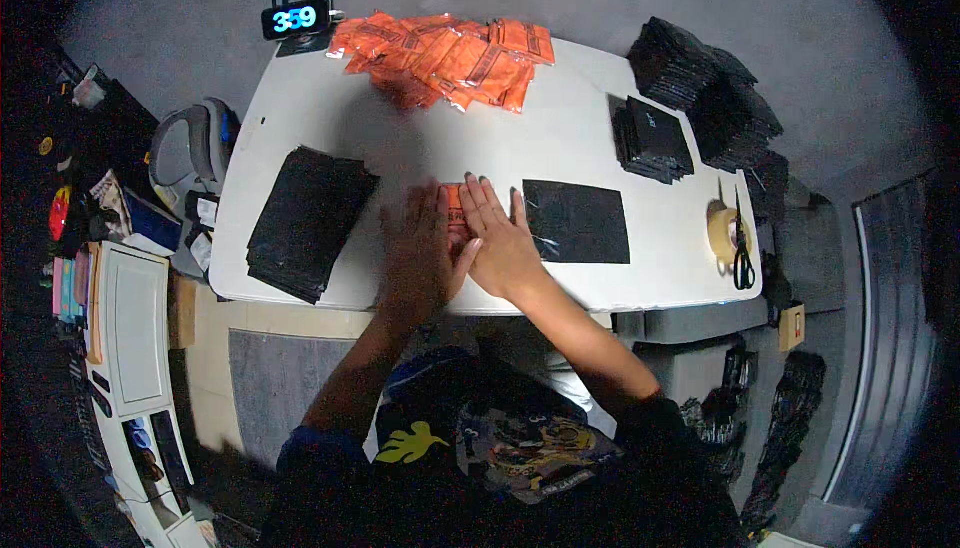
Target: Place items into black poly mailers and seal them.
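Observation:
Both hands lie at the near middle of the white table, over a small orange packet (456, 196) with dark print. My left hand (420, 243) is flat with its fingers stretched away from me, in shadow and slightly smeared. Beside it, my right hand (497, 243) presses down with straight fingers, its thumb meeting the left hand. The packet shows only between them; the rest is covered. A flat black rectangular pouch (585, 223) lies just right of my right hand, with whitish strands near its left edge. To the left is a fanned stack of black pouches (310, 223).
A heap of orange packets in clear wrap (450, 58) covers the far edge. Behind it at left stands a phone showing a clock (295, 18). On the right are a smaller black stack (655, 138), a tape roll (718, 233) and scissors (742, 258). Black piles (710, 88) stand beyond.

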`<control>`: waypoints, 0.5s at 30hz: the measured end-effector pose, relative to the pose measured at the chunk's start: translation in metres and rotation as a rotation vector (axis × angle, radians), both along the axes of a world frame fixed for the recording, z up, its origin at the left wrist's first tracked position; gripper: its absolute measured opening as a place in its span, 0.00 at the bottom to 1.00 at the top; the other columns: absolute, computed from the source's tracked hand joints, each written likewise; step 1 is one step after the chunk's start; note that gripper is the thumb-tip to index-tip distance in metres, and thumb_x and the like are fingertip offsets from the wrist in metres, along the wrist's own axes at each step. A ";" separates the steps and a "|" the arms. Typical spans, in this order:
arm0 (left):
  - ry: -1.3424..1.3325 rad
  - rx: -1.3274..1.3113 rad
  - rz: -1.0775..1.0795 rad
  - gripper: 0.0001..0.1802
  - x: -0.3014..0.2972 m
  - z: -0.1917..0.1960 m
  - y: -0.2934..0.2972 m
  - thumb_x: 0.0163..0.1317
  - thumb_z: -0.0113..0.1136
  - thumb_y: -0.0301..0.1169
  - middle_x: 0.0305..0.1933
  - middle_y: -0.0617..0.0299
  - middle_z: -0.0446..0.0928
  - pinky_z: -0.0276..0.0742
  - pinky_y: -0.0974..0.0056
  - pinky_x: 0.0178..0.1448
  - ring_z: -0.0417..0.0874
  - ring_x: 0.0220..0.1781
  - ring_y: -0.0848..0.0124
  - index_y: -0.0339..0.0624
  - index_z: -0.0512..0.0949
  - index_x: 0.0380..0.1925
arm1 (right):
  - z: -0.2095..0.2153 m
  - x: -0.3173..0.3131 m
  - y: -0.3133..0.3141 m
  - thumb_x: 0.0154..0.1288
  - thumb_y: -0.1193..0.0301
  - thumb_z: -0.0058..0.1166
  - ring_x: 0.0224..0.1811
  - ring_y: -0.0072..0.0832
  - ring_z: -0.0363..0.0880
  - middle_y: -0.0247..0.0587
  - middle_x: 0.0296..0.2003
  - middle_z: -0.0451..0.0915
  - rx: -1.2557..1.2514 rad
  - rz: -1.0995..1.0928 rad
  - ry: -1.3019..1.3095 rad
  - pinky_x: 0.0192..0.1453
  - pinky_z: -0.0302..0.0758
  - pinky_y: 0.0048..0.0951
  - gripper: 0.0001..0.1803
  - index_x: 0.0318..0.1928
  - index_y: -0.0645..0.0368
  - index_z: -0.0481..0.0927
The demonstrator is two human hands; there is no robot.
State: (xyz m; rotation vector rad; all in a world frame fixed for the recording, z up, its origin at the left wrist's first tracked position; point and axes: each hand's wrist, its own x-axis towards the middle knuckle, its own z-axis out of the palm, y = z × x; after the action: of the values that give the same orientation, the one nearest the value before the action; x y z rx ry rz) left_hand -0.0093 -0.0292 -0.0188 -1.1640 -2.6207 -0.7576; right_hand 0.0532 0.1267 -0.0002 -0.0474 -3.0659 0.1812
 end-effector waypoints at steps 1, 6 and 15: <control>0.002 -0.004 0.014 0.49 0.002 -0.001 0.000 0.75 0.58 0.55 0.83 0.31 0.59 0.44 0.23 0.84 0.58 0.86 0.35 0.24 0.59 0.79 | 0.000 0.002 0.000 0.76 0.62 0.42 0.91 0.46 0.43 0.52 0.88 0.45 0.021 -0.003 -0.022 0.90 0.38 0.65 0.44 0.86 0.67 0.47; 0.019 -0.022 0.014 0.49 0.002 0.002 -0.006 0.76 0.58 0.54 0.83 0.31 0.61 0.45 0.25 0.85 0.59 0.86 0.35 0.22 0.59 0.78 | 0.000 0.005 0.007 0.79 0.56 0.40 0.91 0.46 0.43 0.54 0.87 0.47 -0.001 -0.011 0.010 0.89 0.36 0.67 0.44 0.85 0.68 0.50; 0.282 -0.156 0.026 0.31 -0.009 0.007 -0.020 0.75 0.60 0.41 0.80 0.34 0.65 0.51 0.28 0.85 0.61 0.85 0.36 0.35 0.72 0.72 | 0.038 0.048 0.046 0.72 0.60 0.66 0.70 0.58 0.73 0.60 0.69 0.72 -0.253 -0.124 0.218 0.72 0.72 0.59 0.33 0.73 0.57 0.75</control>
State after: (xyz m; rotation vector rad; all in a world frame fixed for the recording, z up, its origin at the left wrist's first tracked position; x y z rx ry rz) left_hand -0.0180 -0.0490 -0.0118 -1.1759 -2.4859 -0.3581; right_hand 0.1014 0.1725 0.0377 -0.2158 -2.7942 0.5272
